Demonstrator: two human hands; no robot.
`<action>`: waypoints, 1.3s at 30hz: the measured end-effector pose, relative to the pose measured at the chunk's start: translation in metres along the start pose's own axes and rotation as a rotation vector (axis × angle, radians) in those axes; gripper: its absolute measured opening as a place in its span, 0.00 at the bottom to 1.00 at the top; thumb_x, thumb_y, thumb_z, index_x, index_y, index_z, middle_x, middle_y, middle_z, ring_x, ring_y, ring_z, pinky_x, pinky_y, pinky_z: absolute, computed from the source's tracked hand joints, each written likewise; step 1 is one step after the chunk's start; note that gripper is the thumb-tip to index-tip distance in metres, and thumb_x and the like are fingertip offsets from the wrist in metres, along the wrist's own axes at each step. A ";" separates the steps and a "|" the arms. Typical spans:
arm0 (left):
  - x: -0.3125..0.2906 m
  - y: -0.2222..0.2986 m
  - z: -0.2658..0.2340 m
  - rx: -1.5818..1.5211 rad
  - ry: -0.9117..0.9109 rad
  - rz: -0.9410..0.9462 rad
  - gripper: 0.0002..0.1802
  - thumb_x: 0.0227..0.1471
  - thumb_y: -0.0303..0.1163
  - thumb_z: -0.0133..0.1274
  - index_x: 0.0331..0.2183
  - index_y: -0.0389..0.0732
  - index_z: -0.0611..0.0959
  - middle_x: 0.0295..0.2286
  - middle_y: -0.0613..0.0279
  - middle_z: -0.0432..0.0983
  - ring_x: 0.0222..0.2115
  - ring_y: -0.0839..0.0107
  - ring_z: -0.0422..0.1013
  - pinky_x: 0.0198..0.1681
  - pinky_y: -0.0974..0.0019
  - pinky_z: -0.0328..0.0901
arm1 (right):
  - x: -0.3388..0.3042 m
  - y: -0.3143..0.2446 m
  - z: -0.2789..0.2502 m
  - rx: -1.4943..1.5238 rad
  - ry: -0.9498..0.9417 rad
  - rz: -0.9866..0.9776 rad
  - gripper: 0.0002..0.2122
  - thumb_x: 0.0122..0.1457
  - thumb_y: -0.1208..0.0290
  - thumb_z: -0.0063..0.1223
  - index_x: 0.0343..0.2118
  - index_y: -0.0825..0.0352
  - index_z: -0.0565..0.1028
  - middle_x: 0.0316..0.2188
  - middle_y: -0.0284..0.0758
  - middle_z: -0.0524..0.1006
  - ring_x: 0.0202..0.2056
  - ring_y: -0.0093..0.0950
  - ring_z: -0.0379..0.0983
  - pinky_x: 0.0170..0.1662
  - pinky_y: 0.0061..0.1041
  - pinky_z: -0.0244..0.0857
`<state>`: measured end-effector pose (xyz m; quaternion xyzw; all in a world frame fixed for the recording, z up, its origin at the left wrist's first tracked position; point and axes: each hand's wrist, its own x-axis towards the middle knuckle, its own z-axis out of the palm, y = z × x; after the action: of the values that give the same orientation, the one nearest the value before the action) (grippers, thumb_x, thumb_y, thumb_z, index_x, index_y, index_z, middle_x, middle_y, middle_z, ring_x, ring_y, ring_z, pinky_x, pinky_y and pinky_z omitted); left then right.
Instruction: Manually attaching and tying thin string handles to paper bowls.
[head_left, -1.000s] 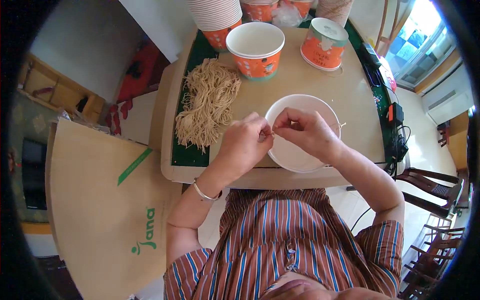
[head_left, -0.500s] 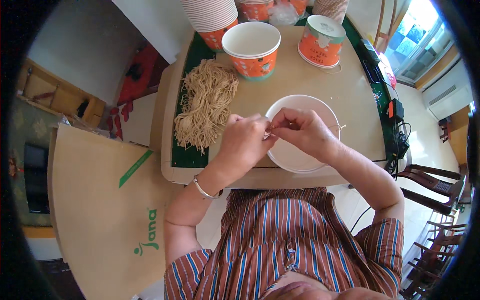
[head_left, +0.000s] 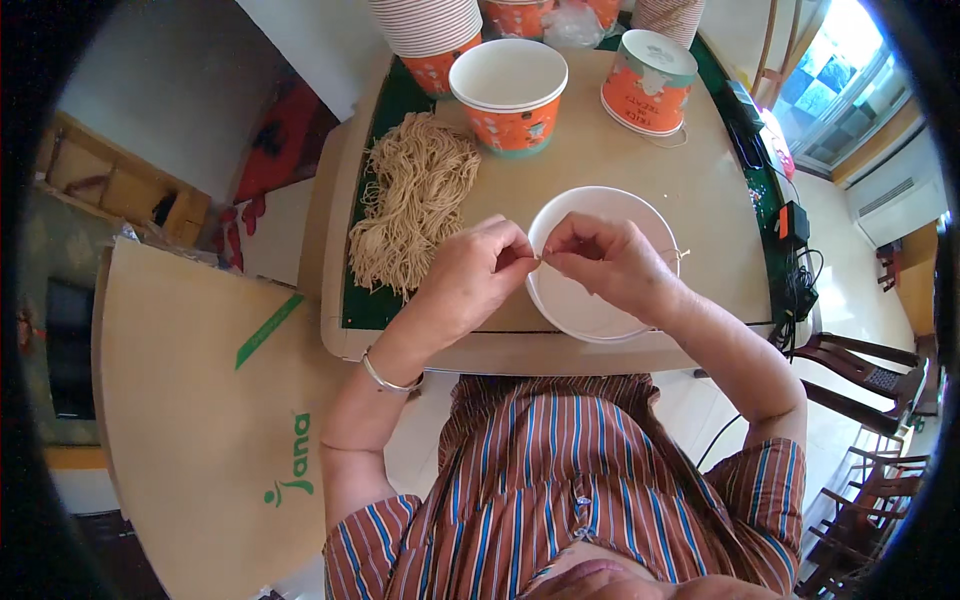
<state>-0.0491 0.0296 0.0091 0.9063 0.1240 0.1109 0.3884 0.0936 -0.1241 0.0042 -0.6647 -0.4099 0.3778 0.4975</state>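
Note:
My left hand (head_left: 478,268) and my right hand (head_left: 612,262) meet at the left rim of a white paper bucket (head_left: 592,312), which stands open side up near the table's front edge. Thumb and forefinger of each hand are pinched together, tip to tip, on a tiny pale bit of cord (head_left: 539,258); most of it is covered by the fingers. At the bucket's right rim a knotted beige cord end (head_left: 682,254) sticks out. A loose heap of beige cords (head_left: 415,200) lies to the left of my left hand.
Two nested orange paper buckets (head_left: 511,125) stand behind the heap. An upside-down orange bucket (head_left: 648,92) with a cord loop sits back right. Stacked buckets (head_left: 428,30) line the far edge. Black adapters and cables (head_left: 797,260) run along the right edge; a large cardboard box (head_left: 200,400) stands left.
My left hand has shifted slightly left and turned, its thumb and forefinger now stretched toward the right fingertips. My right hand stays almost in place over the bucket.

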 end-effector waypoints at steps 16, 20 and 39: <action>-0.037 -0.040 0.056 -0.183 0.514 0.220 0.09 0.48 0.18 0.59 0.33 0.37 0.77 0.34 0.58 0.76 0.34 0.65 0.75 0.40 0.67 0.68 | 0.006 0.007 0.011 -0.152 -0.001 -0.091 0.04 0.58 0.77 0.56 0.35 0.69 0.74 0.25 0.26 0.74 0.28 0.12 0.69 0.32 0.16 0.65; -0.044 -0.032 0.068 -0.129 0.573 0.166 0.10 0.48 0.17 0.58 0.34 0.37 0.77 0.34 0.57 0.76 0.35 0.64 0.75 0.42 0.67 0.68 | 0.005 -0.002 0.013 -0.176 0.009 -0.085 0.05 0.56 0.75 0.57 0.34 0.70 0.76 0.23 0.32 0.76 0.27 0.18 0.71 0.33 0.23 0.69; -0.027 -0.035 0.029 -0.437 0.265 0.072 0.13 0.58 0.22 0.51 0.45 0.36 0.82 0.34 0.65 0.77 0.33 0.81 0.71 0.36 0.76 0.66 | -0.001 -0.005 0.009 -0.330 0.095 -0.304 0.04 0.54 0.81 0.55 0.33 0.70 0.73 0.26 0.35 0.73 0.26 0.22 0.70 0.31 0.22 0.66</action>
<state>-0.0707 0.0250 -0.0391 0.7823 0.1146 0.2665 0.5513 0.0837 -0.1208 0.0075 -0.6847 -0.5377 0.1945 0.4520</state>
